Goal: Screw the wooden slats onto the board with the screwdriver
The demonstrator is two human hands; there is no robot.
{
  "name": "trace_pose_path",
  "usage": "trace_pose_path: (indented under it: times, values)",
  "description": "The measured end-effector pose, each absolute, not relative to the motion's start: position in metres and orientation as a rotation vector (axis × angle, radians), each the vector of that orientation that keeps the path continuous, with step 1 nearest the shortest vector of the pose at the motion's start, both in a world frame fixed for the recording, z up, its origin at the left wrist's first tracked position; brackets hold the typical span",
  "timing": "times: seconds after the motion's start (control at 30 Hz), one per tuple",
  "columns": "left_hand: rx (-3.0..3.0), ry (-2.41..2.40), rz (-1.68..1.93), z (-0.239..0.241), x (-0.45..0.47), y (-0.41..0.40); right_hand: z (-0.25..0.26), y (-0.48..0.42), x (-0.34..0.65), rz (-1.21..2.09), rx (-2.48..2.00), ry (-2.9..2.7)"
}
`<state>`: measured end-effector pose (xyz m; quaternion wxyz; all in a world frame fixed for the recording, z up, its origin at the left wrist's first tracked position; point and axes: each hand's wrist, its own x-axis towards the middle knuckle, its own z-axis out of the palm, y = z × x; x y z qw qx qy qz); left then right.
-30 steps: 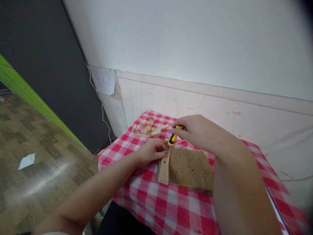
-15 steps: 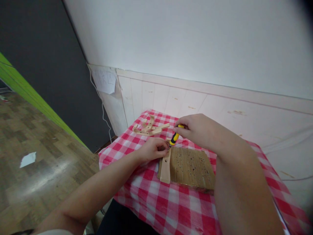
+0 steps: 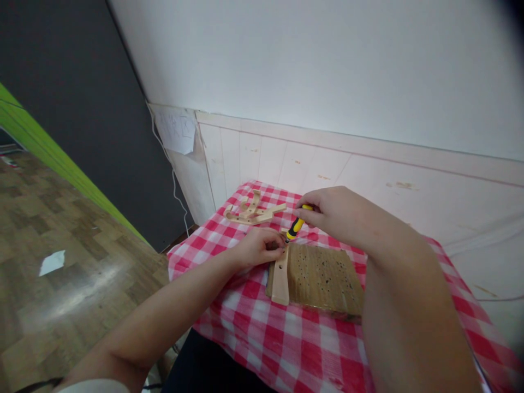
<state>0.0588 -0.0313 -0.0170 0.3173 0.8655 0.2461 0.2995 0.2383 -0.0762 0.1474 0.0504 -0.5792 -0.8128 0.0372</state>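
A scrap of paper [image 3: 51, 262] lies on the wooden floor [image 3: 82, 284] at the far left. A sheet of paper [image 3: 176, 130] hangs on the panelled wall, with a white cable [image 3: 175, 188] dangling below it. The table [image 3: 295, 338] stands in the corner under a red and white checked cloth, and a small pile of wooden pieces [image 3: 254, 212] lies at its far edge.

Nearer, the person's left hand [image 3: 257, 246] rests on the cloth, its fingers curled together around the far end of a pale wooden strip [image 3: 281, 275]. The strip lies along the left edge of a brown board [image 3: 323, 278] full of small holes, touching it. The tip of a yellow and black screwdriver [image 3: 297, 226] comes down tilted at the strip's far end, just beside the left fingers. The right hand [image 3: 333, 215] is closed around the screwdriver's handle, above the board's far edge.
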Motion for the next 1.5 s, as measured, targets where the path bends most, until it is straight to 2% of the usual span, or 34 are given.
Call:
trace_pose_path:
  times: [0.9,1.07,1.3,1.5]
  values:
    - [2.236,0.655,0.815,-0.017,0.059,-0.031,0.151,-0.071,0.242,0.117,-1.948,-2.462]
    - [2.277,0.650,0.803,-0.014,0.058,-0.032,0.150,-0.078,0.232,0.074,-1.793,-2.497]
    - [2.308,0.674,0.798,-0.015,0.058,-0.031,0.140,-0.074,0.230,0.229,-1.504,-2.530]
    - [2.322,0.637,0.812,-0.014,0.059,-0.031,0.144,-0.077,0.234,0.254,-1.555,-2.543]
